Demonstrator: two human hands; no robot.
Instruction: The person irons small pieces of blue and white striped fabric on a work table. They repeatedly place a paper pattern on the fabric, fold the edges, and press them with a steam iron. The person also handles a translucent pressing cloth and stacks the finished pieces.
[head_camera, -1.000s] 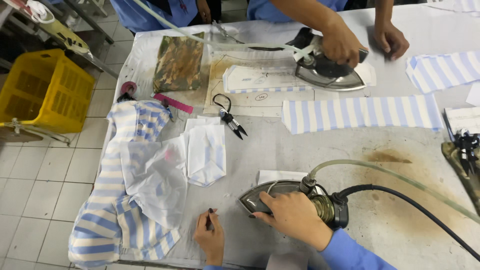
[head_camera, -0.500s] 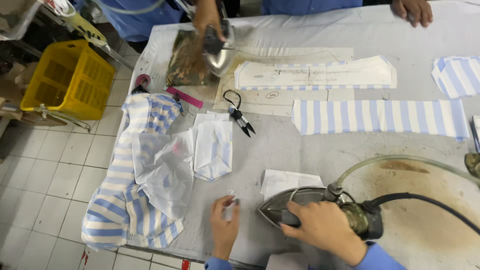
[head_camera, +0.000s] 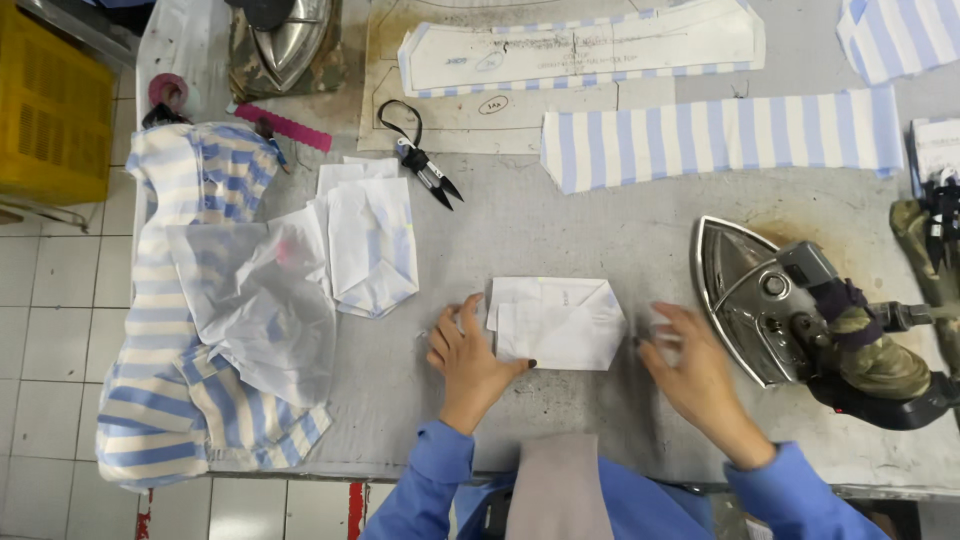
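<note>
Currently the folded white fabric piece (head_camera: 556, 322) lies flat on the grey table (head_camera: 560, 230). Left hand (head_camera: 468, 358) presses its left edge, fingers spread; right hand (head_camera: 700, 375) hovers alongside, fingers loosely spread. Light, limp material: grip at folded edges.

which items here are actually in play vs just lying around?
In play:
- left hand touching the folded white pocket piece
- right hand just right of it
- steel iron, parked beside

Lying about:
- black thread snips
- striped blue-white fabric strip
- pink ruler
- yellow plastic crate
</note>
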